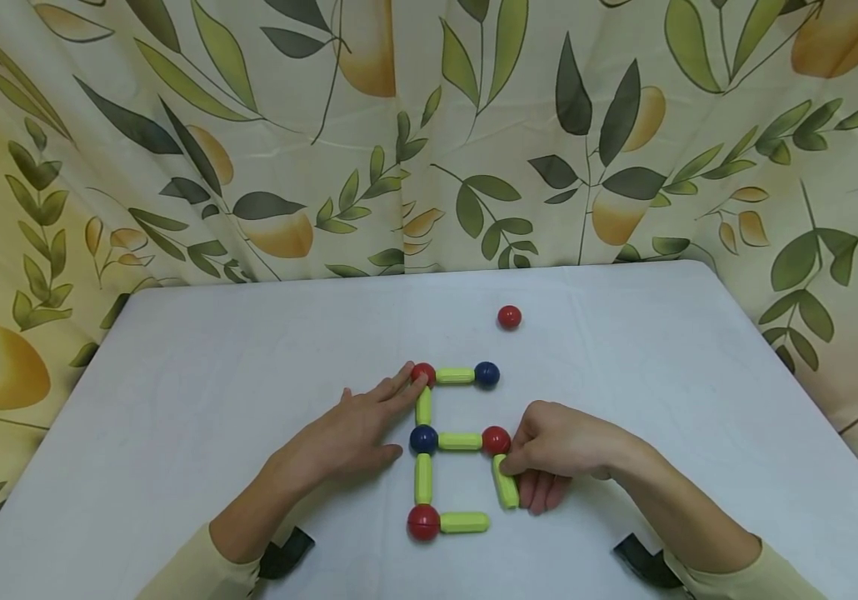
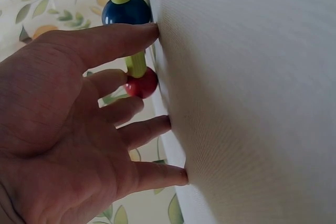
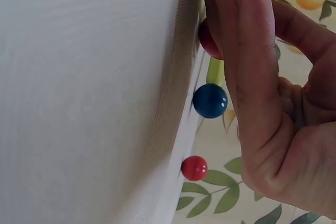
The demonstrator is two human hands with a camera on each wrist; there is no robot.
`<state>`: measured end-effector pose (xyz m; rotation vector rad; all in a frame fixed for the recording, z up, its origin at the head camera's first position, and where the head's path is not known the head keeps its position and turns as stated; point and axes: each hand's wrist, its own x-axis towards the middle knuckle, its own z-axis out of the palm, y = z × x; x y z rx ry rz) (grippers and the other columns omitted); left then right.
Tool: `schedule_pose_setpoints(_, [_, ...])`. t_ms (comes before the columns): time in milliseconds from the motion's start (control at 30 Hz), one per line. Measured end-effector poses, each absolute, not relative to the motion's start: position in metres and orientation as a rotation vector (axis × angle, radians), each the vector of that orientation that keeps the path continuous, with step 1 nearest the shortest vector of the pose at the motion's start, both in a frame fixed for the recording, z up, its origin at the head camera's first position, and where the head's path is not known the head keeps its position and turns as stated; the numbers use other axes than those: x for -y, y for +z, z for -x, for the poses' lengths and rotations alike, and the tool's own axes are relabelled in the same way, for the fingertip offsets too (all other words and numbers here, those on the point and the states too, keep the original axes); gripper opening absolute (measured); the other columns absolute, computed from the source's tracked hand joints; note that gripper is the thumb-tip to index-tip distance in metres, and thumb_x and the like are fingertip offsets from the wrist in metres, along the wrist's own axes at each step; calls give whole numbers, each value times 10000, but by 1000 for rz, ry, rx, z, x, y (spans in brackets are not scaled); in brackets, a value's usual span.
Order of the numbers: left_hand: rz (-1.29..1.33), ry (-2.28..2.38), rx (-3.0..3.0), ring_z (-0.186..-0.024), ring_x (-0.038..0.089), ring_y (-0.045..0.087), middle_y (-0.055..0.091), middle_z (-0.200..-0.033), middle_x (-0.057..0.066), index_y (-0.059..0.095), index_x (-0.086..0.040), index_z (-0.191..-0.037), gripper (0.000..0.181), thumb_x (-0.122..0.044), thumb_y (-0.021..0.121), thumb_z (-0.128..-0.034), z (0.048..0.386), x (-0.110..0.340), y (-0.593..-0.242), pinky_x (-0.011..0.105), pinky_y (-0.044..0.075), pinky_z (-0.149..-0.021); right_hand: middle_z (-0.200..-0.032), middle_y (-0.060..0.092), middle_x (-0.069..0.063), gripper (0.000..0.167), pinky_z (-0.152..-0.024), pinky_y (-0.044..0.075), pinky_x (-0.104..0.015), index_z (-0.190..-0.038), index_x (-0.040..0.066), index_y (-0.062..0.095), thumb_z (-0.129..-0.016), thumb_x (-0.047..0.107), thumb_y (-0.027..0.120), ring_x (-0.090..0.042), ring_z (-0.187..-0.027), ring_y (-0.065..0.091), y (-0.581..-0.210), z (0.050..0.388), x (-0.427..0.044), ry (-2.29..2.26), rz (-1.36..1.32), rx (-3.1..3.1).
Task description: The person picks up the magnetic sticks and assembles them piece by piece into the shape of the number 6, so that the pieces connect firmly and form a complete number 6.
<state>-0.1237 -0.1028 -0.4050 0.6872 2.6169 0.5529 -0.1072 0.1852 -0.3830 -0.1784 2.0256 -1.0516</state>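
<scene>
A flat figure of yellow-green rods and coloured balls lies mid-table. My left hand (image 1: 357, 425) is spread on the cloth at its left, fingertips touching the top-left red ball (image 1: 423, 375); the thumb lies near the left blue ball (image 1: 423, 439). With thumb and fingers my right hand (image 1: 560, 450) pinches a slanted yellow-green rod (image 1: 506, 483), whose upper end meets the right red ball (image 1: 496, 440). Below, a larger-looking red ball (image 1: 423, 523) joins the bottom rod (image 1: 464, 523), which has no ball at its right end. Another blue ball (image 1: 486, 374) ends the top rod (image 1: 455, 376).
A loose red ball (image 1: 509, 317) sits beyond the figure, toward the far edge. White cloth covers the table (image 1: 249, 358). Behind it hangs a leaf-patterned curtain (image 1: 474, 150). Black straps (image 1: 288, 553) show at both wrists.
</scene>
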Motion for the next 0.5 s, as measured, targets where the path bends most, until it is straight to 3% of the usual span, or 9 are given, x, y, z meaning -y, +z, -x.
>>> schedule_pose_setpoints(500, [-704,548,-2625,-1531,301,403,170,-1756,-45,279,-285,-1658,924,-184,808,-907,124,103,-405,773,252,-1157,-656,739,-121,250,-526,602,-298,-764,24,768,-958,171,711,-190,-539,717,-383,105,-181,-1021,162,-2068])
